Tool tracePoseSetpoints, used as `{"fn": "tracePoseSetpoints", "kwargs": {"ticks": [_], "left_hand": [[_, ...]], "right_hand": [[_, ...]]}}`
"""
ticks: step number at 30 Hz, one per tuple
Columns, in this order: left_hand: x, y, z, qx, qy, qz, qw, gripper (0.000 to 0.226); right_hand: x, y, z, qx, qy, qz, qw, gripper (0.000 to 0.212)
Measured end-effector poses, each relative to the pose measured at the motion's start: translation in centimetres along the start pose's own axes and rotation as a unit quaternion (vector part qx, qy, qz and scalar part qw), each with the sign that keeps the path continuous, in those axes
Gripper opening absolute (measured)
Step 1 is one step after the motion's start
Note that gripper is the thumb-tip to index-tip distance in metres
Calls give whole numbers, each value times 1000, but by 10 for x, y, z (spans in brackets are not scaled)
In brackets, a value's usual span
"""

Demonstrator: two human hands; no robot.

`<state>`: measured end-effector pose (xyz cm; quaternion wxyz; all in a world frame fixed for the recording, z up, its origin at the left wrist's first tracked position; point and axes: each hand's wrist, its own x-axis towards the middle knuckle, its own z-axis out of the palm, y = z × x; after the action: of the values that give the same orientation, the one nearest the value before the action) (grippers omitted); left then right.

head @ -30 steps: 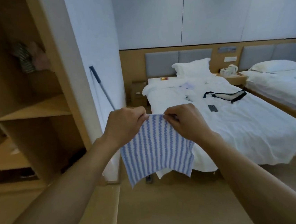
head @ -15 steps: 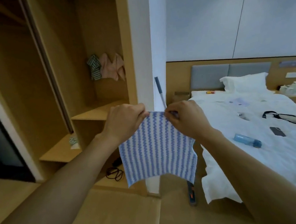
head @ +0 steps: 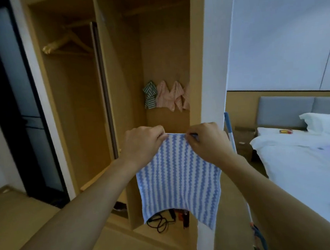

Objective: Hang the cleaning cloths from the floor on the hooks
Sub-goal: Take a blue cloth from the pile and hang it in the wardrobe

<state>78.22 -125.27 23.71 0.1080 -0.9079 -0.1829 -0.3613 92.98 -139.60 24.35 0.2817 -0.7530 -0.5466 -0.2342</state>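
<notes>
At the centre of the frame, the left hand (head: 142, 142) and the right hand (head: 206, 141) each pinch a top corner of the blue-and-white striped cloth (head: 178, 181), fingers curled on its upper edge, so it hangs flat. Just above, in the open wardrobe (head: 120, 72), a green striped cloth (head: 149, 95) and pink cloths (head: 170, 96) hang side by side on its back wall.

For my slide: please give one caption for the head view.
Both hands hold a blue striped cloth before hung cloths.
</notes>
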Motion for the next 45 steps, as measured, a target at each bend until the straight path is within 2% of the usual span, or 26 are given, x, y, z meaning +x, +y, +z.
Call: {"fn": "tracePoseSetpoints", "kwargs": {"ticks": [2,5,10,19,26,31,38,45], "left_hand": [[16,-19,7,14,12,-5,1000,28],[46,-50,20,8,21,-22,1000,27],[103,-99,47,29,24,-33,999,28],[180,-173,101,38,53,-57,996,28],[235,-233,156,-2,64,-27,998,27],[285,-280,194,-58,60,3,997,27],[368,-335,239,-109,64,70,990,34],[435,-351,279,-242,104,108,959,21]], "right_hand": [[28,2,17,15,-3,-9,1000,24],[76,10,41,31,-4,-19,999,40],[153,30,76,22,18,-51,998,23],[257,52,136,58,16,-90,994,48],[324,74,186,75,23,-86,993,43],[373,83,213,53,40,-65,996,47],[443,97,236,-1,63,13,998,42],[494,128,243,-32,110,90,989,47]]}}
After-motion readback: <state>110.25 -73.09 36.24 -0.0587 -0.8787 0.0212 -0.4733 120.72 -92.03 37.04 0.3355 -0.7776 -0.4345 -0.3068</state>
